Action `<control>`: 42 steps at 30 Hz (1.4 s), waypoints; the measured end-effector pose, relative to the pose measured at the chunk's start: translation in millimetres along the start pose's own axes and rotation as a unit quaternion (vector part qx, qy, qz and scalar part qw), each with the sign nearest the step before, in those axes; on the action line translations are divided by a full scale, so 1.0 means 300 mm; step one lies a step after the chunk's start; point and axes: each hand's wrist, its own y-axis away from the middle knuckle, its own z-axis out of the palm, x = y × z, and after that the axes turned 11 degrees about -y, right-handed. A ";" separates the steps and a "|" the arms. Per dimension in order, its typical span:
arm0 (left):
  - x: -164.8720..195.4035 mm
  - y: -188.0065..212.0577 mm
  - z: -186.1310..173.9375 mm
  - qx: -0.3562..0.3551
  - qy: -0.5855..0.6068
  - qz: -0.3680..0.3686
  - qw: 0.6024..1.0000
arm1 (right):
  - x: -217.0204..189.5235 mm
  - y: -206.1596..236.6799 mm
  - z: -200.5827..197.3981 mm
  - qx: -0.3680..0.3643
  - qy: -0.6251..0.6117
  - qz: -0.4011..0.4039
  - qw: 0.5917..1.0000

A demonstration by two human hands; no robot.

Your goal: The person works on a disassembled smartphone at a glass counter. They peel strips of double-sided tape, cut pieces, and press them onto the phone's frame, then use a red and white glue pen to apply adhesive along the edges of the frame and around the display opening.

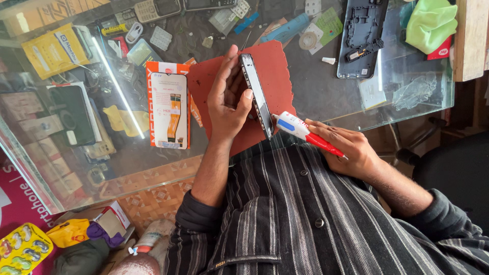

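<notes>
Head view, left fingers (227, 84) gripping phone (257, 97)

My left hand (227, 99) is raised with the forearm upright, fingers curled and thumb pressed in a firm grip. My right hand (349, 147) reaches across from the right, closed tight, knuckles up.

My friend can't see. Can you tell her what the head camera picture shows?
A person's left hand holds a phone on edge over a red mat while the right hand points a red and white tube at its side. Phone parts clutter the glass table.
</notes>
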 end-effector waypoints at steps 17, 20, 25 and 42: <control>-0.004 -0.001 0.002 0.003 0.004 -0.002 1.000 | 0.023 0.048 -0.028 -0.042 -0.010 0.003 0.999; -0.003 0.000 0.003 0.004 0.002 0.002 1.000 | 0.024 0.060 -0.029 -0.046 -0.012 0.006 0.999; 0.007 -0.007 0.005 0.005 0.002 0.002 1.000 | 0.031 0.084 -0.026 -0.042 -0.025 0.008 0.999; 0.090 0.085 -0.078 0.047 0.059 -0.272 0.959 | 0.018 0.078 -0.026 0.135 -0.095 0.120 0.979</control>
